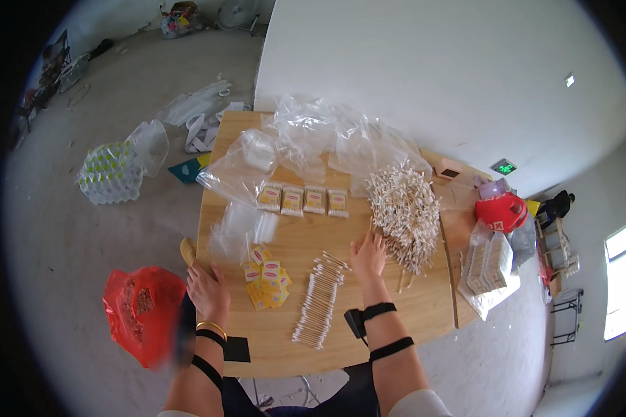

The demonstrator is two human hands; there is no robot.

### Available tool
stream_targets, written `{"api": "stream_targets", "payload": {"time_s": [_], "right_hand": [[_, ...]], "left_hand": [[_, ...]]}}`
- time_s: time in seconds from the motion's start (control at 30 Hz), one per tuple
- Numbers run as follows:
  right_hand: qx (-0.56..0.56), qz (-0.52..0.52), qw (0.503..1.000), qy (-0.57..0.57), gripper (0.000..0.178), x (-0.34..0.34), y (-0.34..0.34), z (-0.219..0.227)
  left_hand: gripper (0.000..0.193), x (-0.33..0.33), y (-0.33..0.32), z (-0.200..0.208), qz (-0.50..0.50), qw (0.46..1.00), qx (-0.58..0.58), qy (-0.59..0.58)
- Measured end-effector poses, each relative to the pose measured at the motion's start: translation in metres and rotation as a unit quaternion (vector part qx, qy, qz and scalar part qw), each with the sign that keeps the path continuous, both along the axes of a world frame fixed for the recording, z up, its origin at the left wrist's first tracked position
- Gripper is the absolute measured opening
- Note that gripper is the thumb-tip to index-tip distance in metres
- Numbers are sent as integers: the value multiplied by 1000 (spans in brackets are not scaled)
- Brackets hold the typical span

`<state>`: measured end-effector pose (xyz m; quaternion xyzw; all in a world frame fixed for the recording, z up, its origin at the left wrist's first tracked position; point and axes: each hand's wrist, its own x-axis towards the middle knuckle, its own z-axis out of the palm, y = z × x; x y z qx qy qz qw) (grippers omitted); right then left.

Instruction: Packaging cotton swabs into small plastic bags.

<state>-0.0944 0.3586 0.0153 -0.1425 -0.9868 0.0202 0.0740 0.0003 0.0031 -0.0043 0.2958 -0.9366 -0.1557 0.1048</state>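
My right hand (pixel 368 257) is at the left edge of a big heap of cotton swabs (pixel 403 208), fingers drawn together around a swab whose stick shows at the fingertips. At the table's left edge, my left hand (pixel 207 290) has its fingers stretched and thumb apart, close to a tan rounded object (pixel 188 251) of unclear kind. Between my hands, a long row of cotton swabs (pixel 318 302) lies side by side. Left of that row is a loose pile of yellow and white printed cards (pixel 268 281). Several filled swab packs (pixel 302 200) stand lined up farther back.
Clear plastic bags (pixel 313 139) cover the table's far side, with small clear bags (pixel 243 233) nearer. Packed swabs (pixel 490 264) and a red bag (pixel 501 212) are at right. A red plastic bag (pixel 142 316) stands left of the table (pixel 271 354), bottles (pixel 108 170) on the floor.
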Motion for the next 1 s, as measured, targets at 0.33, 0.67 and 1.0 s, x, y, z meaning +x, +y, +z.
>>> {"api": "stream_targets", "payload": {"time_s": [0.33, 0.67, 1.0], "right_hand": [[-197, 154, 966, 73, 42, 79, -3, 11], [-216, 154, 953, 149, 21, 39, -11, -6], [-320, 151, 935, 39, 16, 52, -6, -11]], "left_hand": [[48, -2, -3, 5, 4, 1000, -6, 14], [49, -1, 1, 5, 1, 1000, 18, 13], [49, -1, -2, 4, 5, 1000, 11, 2]]}}
